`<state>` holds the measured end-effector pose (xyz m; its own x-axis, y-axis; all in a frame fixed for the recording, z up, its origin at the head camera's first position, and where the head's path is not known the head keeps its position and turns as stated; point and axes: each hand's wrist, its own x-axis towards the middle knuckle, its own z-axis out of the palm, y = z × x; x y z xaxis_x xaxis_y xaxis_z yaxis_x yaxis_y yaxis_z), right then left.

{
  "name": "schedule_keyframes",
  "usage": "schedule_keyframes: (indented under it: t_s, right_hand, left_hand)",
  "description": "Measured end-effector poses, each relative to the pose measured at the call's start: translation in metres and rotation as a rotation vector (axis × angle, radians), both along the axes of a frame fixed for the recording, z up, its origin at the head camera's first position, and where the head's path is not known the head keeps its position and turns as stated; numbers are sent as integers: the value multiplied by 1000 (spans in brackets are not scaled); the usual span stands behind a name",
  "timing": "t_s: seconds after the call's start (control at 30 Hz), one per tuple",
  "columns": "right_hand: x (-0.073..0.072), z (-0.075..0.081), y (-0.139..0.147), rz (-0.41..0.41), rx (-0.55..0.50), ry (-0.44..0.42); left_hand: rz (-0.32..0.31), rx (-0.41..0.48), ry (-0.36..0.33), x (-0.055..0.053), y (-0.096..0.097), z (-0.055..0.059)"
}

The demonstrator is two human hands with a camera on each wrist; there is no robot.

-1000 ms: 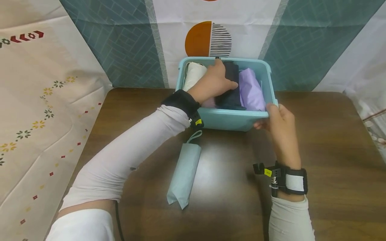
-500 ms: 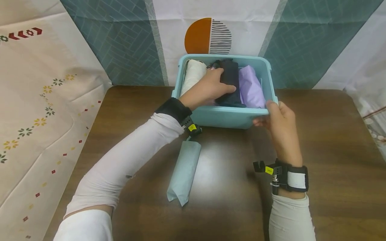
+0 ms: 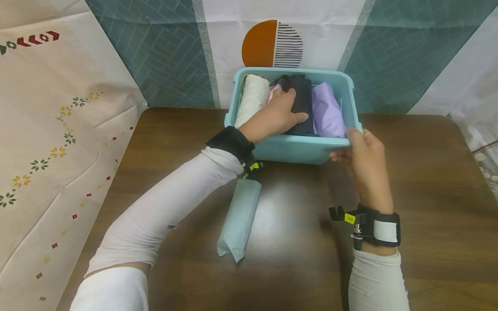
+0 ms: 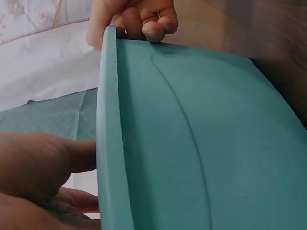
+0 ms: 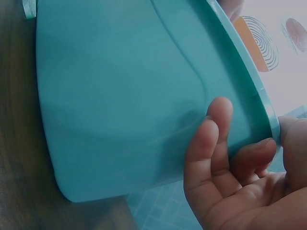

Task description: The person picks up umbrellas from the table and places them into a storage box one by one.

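Note:
A light blue plastic bin (image 3: 288, 149) stands at the back of the table, holding a white rolled bundle (image 3: 252, 97), a pink item (image 3: 274, 91), a black folded umbrella (image 3: 301, 101) and a lilac bundle (image 3: 327, 110). Inside it, my left hand (image 3: 275, 113) lies over the pink and black items, thumb resting on the black umbrella and fingers spread near its left edge. My right hand (image 3: 365, 149) grips the bin's front right corner, thumb over the rim and fingers beneath, as the right wrist view also shows. A pale blue folded umbrella (image 3: 239, 218) lies on the table in front.
The brown wooden table (image 3: 295, 259) carries the bin and the pale blue umbrella. A patterned cloth (image 3: 179, 56) hangs right behind the bin. A cream flowered cloth (image 3: 58, 129) drapes along the left side.
My left hand has drawn back slightly from the far end of the black umbrella, showing its top and some pink beside it. The right hand keeps its grip on the corner.

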<state>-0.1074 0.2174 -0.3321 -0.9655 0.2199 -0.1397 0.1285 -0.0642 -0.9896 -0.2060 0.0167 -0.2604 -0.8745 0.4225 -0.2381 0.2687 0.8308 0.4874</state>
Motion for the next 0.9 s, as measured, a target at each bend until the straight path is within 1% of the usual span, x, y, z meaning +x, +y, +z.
schedule_keyframes:
  t_s: [0.13,0.23,0.37,0.43,0.47,0.53,0.63,0.7,0.8,0.9]
  right_hand:
    - [0,1,0,2,10,-4]
    - [1,1,0,-1,11,-4]
    - [1,0,0,-6,7,0]
    - [0,0,0,-10,-6,5]
    - [0,0,0,-12,-13,8]
    - [0,0,0,-14,-29,14]
    - [-1,0,1,-12,-35,16]
    - [-1,1,1,-10,-33,14]
    - [0,1,0,-6,-19,6]
    - [0,0,0,-5,-12,3]
  left_hand:
    - [8,22,-25,1,-4,3]
    - [10,74,-61,3,-11,7]
    - [-29,153,-32,9,-23,15]
    - [-47,191,4,15,-30,20]
    - [-45,211,12,17,-34,22]
    - [-32,244,15,23,-39,26]
    - [5,284,20,30,-46,29]
    - [29,308,40,35,-51,30]
    - [65,358,72,44,-60,30]
    - [104,426,80,54,-70,27]
